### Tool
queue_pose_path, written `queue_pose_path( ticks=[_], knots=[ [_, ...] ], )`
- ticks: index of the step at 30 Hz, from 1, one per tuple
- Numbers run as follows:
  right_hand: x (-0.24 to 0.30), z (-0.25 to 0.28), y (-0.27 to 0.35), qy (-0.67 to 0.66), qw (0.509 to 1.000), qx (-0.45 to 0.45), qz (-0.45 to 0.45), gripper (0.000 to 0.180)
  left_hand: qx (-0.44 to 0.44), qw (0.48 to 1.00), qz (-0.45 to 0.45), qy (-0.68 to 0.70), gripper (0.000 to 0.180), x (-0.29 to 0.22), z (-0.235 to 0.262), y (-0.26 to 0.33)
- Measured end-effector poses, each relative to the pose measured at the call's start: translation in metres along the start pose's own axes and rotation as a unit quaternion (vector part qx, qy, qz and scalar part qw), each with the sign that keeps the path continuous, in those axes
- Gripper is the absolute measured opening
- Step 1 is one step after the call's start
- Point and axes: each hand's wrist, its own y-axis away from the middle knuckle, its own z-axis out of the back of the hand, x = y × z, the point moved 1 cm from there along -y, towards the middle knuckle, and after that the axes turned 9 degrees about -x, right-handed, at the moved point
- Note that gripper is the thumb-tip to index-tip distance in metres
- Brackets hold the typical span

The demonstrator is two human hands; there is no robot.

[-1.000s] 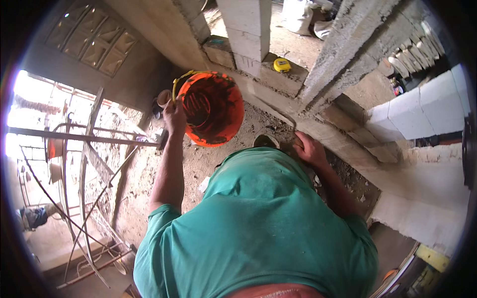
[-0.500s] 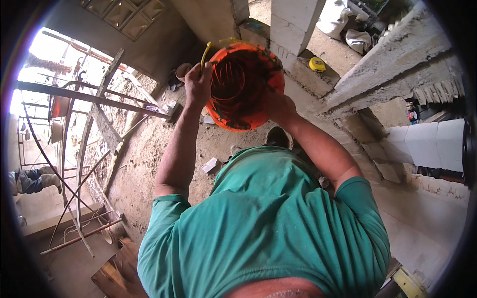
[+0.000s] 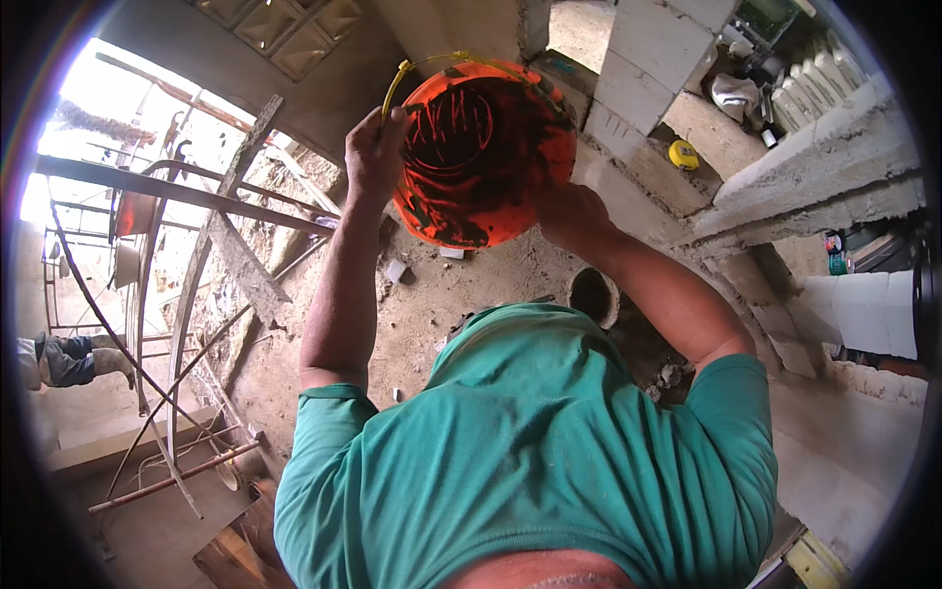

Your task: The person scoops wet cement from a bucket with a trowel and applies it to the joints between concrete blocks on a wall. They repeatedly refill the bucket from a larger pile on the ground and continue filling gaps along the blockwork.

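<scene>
Observed: a round orange plastic bucket (image 3: 481, 152), its inside smeared with dark mortar residue, is held aloft in front of the person, tipped so that its open mouth faces the camera. No loose load is visible within; only streaks cling to the wall, so in my judgement the bucket is emptied, or nearly so.

The left hand (image 3: 375, 152) is at the bucket's left rim, fingers curled tight around the rim where the thin yellow wire handle (image 3: 432, 61) attaches. The right hand (image 3: 569, 211) is pressed against the bucket's lower right side; its fingers lie behind the wall, and I cannot tell how far they are spread.

Below the bucket lies a dusty earth floor (image 3: 442, 304) with small white fragments and a dark round hole (image 3: 593, 294). Right of the bucket stand white masonry blocks (image 3: 653, 69), and further right a small yellow tape measure (image 3: 683, 154) rests on a ledge. Left of the bucket runs rusty metal scaffolding (image 3: 177, 191).

What remains, as far as can be judged: the bucket is not yet set down, and both hands are occupied.
</scene>
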Motion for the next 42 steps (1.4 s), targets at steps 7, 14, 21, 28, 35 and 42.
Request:
queue_pose_path(
  ticks=[7,14,21,28,35,42],
  knots=[
    [0.030,0.006,-0.041,0.038,0.999,0.003,0.013,0.030,0.001,1.000,-0.024,-0.016,0.030,0.002,0.027,-0.014],
    [0.048,0.011,-0.048,-0.006,0.994,-0.071,0.080,0.019,-0.019,0.998,-0.005,-0.065,0.028,0.018,0.050,-0.027],
    [0.036,-0.015,-0.066,-0.024,0.992,-0.050,0.115,0.021,-0.038,0.992,0.014,-0.116,0.026,0.023,0.037,-0.035],
    [0.009,-0.055,-0.119,-0.089,0.993,-0.022,0.077,0.028,-0.057,0.981,0.021,-0.182,0.031,0.081,0.031,-0.066],
    [-0.033,-0.096,-0.184,-0.079,0.990,-0.053,0.102,0.029,-0.077,0.970,0.044,-0.228,0.032,0.108,0.007,-0.121],
    [-0.062,-0.088,-0.251,-0.068,0.987,0.060,0.133,0.017,-0.121,0.956,0.084,-0.254,0.031,0.130,-0.026,-0.169]
  ],
)
